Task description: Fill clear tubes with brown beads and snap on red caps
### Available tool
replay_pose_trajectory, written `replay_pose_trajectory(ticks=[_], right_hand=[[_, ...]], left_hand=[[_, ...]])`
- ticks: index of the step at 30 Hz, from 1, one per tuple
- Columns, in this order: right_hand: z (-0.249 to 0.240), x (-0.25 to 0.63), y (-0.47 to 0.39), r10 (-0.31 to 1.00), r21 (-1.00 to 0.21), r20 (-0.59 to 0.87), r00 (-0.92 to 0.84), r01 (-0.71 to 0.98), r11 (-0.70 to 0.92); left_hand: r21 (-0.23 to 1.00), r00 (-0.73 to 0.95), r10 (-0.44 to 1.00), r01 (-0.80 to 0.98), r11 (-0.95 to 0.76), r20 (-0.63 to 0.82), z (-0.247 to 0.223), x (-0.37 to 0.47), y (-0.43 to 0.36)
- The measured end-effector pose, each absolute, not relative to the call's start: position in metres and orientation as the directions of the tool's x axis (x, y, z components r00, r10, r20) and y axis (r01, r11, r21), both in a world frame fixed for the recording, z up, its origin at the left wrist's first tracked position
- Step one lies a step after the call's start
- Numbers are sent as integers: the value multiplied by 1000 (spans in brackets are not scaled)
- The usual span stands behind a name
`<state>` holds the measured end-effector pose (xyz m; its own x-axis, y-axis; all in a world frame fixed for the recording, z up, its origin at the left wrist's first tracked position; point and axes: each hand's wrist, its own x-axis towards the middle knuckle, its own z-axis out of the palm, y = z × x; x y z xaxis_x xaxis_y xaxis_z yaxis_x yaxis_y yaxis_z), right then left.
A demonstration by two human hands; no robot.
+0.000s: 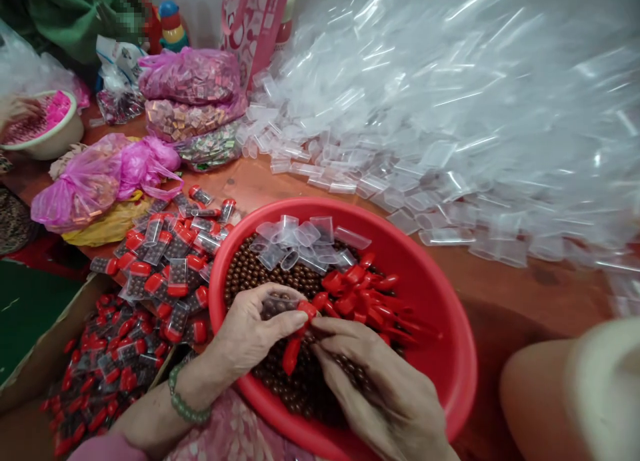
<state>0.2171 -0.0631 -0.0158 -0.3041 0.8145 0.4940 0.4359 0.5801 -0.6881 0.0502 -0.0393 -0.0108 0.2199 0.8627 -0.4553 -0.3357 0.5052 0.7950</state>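
Observation:
Over a red basin (463,374) full of small brown balls (280,374), my left hand (255,328) grips a clear plastic tube (280,304) with brown balls in it. A red cap (307,310) sits at the tube's right end, against my left thumb. My right hand (373,371) has its fingers pinched at this cap, with the fingertips partly hidden. Another red cap (291,356) shows just below my left thumb. Inside the basin, loose red caps (360,291) lie in a heap beside several empty clear tubes (300,238) on the balls.
Filled, red-capped tubes (175,264) are piled left of the basin and in a cardboard box (55,331). Empty tubes (450,134) form a big heap behind. Pink bags (193,78) stand at the back; another person's hand (20,109) reaches into a white bowl (60,138).

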Motion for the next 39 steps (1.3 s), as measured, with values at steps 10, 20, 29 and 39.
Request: replay_pose_trajectory(ticks=[10,20,29,39], right_hand=[[-24,212,-63,666,-420,620,-415,541,728],[-10,206,-65,986,-996,12,165,89,-3],[-20,190,-70,834,-592,544,-89,664,457],[-2,214,-52,979,-942,-13,205,326,-81]], left_hand=[[726,171,872,-493,479,-460,-16,51,-39],[866,256,897,-263,424,-361,-1,50,-33],[908,256,927,-248,338,-275,-5,49,-36],[495,632,743,-584,644,-220,-21,34,-33]])
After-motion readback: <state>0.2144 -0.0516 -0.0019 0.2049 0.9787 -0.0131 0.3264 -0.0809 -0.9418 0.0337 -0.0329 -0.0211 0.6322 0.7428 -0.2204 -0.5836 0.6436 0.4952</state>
